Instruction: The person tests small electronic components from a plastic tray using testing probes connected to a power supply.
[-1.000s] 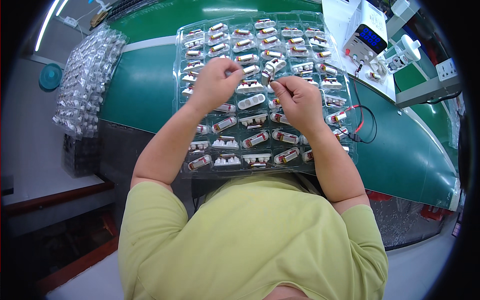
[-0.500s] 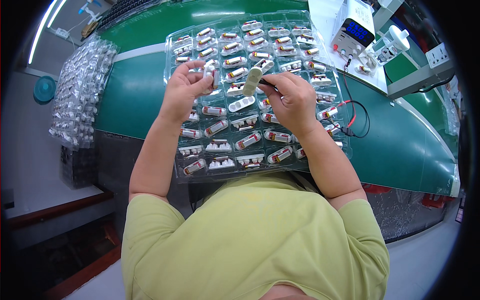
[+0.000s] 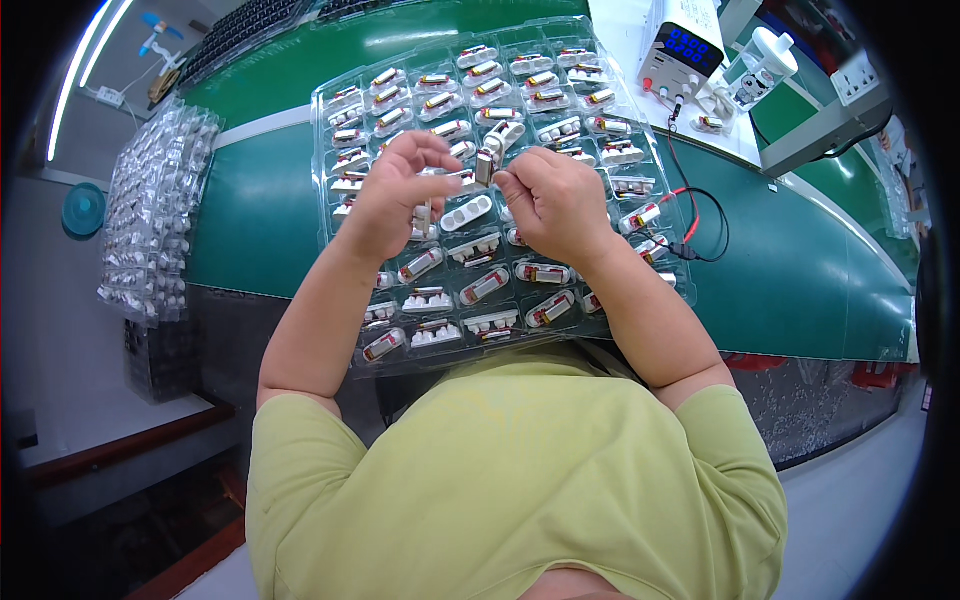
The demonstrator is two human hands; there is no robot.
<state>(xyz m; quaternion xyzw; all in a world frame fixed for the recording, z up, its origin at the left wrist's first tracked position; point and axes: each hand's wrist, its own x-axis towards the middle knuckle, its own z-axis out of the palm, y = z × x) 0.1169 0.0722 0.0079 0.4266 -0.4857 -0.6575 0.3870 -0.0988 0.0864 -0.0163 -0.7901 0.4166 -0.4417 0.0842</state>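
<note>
My left hand (image 3: 395, 195) is loosely open, hold unclear; my right hand (image 3: 560, 200) pinches a white unit (image 3: 486, 167). I judge the tray (image 3: 319, 150) mostly filled, the remainder unclear.

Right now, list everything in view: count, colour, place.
Tray: 1, clear, centre
Oval units: dozens, white and silver, in tray
Tilted unit: 1, white and silver, over tray
Power supply: 1, white, upper right
Leads: 2, red and black, right
Container: 1, clear, beside power supply
Socket block: 1, white, right
Tray stack: 1, clear and white, left
Round object: 1, teal, left
Table: 1, green, under tray
Shirt: 1, yellow-green, bottom
Left hand: 1, bare, over tray
Right hand: 1, bare, at tilted unit
</note>
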